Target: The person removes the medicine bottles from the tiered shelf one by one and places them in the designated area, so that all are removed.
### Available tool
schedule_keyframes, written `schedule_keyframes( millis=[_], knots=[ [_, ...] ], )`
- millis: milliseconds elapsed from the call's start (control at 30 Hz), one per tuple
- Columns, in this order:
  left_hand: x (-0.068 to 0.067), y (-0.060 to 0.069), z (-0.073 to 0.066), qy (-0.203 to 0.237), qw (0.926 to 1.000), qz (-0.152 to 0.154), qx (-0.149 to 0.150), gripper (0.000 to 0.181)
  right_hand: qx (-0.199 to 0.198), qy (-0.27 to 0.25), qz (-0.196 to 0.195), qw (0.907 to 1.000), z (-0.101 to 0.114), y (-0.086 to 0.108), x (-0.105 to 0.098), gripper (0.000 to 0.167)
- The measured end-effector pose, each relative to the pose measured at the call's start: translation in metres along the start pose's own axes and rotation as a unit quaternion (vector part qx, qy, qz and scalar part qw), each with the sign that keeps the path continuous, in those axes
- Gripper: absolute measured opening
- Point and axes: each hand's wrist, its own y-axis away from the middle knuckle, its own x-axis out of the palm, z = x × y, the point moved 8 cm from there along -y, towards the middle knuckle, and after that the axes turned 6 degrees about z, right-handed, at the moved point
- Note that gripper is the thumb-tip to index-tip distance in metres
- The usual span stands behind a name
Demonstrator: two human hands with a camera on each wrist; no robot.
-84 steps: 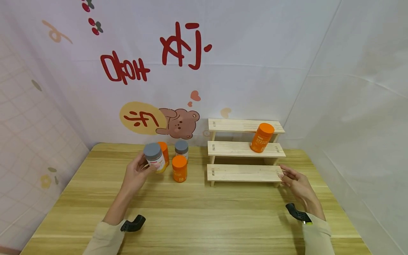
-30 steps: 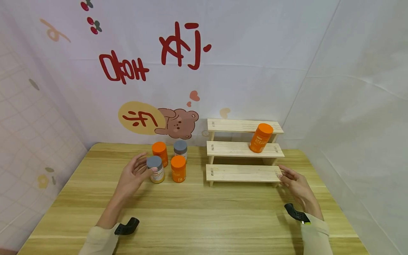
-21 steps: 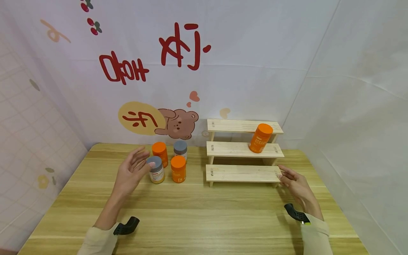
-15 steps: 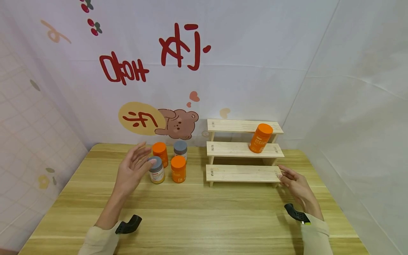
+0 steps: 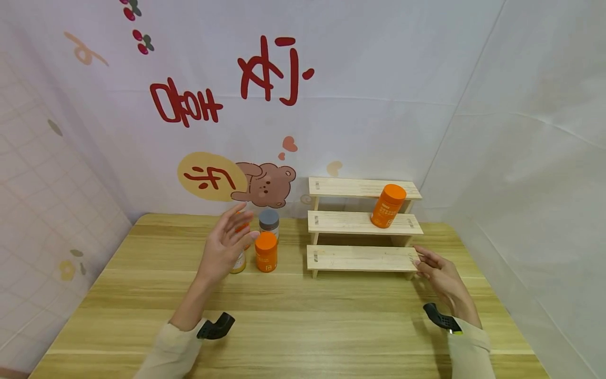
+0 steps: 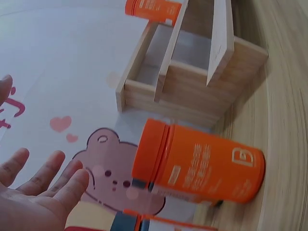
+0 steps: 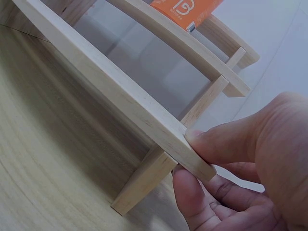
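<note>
My left hand [image 5: 221,255] hovers over the jar group at the left, fingers spread and holding nothing. It covers most of a grey-lidded jar [image 5: 239,263] and part of an orange jar [image 5: 244,242] behind. Just right of it stand an orange jar [image 5: 266,253] and, farther back, another grey-lidded jar [image 5: 269,218]. In the left wrist view the nearest orange jar [image 6: 207,163] is apart from the fingers. With thumb above and fingers below, my right hand [image 7: 255,159] pinches the right end of the lowest board of a three-tier wooden rack [image 5: 360,258].
One more orange jar [image 5: 389,206] stands on the rack's middle tier, near its right end. A white printed cloth [image 5: 379,79] hangs behind and beside the wood-grain table [image 5: 303,326].
My left hand set the grey-lidded jar down in front of the left orange jar and let go. It has since lifted and moved right over the jars. The right hand keeps its pinch.
</note>
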Motion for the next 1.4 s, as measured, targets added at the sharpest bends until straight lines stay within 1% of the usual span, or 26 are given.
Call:
schedule_keyframes(
  millis=[100,233,433,567,700,833,933,1200,1400],
  knots=[
    [0.014,-0.005,0.001,0.008,0.9998,0.017,-0.004,0.069,0.001,-0.002,0.000,1.0000,-0.001,0.000,0.000,0.068],
    [0.033,-0.013,0.001,0.015,0.9991,0.040,-0.002,0.070,0.003,-0.002,0.000,1.0000,-0.002,0.000,-0.001,0.069],
    [0.056,-0.024,0.005,0.019,0.9979,0.061,0.005,0.071,0.005,0.005,0.002,1.0000,-0.001,-0.001,0.000,0.068],
    [0.072,-0.030,0.011,0.046,0.9958,0.080,0.002,0.070,0.006,0.007,0.004,0.9999,0.000,0.000,0.001,0.067],
    [0.087,-0.037,0.016,0.061,0.9932,0.099,0.002,0.071,0.006,0.009,0.005,0.9999,0.001,0.000,0.001,0.067],
    [0.100,-0.042,0.020,0.052,0.9924,0.111,-0.001,0.071,0.006,0.006,0.006,1.0000,0.000,0.000,0.001,0.067],
    [0.109,-0.046,0.021,0.047,0.9918,0.118,-0.010,0.071,0.006,0.004,0.005,1.0000,-0.001,0.000,0.001,0.068],
    [0.134,-0.056,0.022,0.059,0.9879,0.143,-0.016,0.071,0.002,0.002,0.004,1.0000,-0.001,0.000,0.000,0.067],
    [0.155,-0.065,0.023,0.056,0.9842,0.167,-0.017,0.070,0.000,0.000,0.003,1.0000,-0.001,0.000,0.000,0.066]
  ],
)
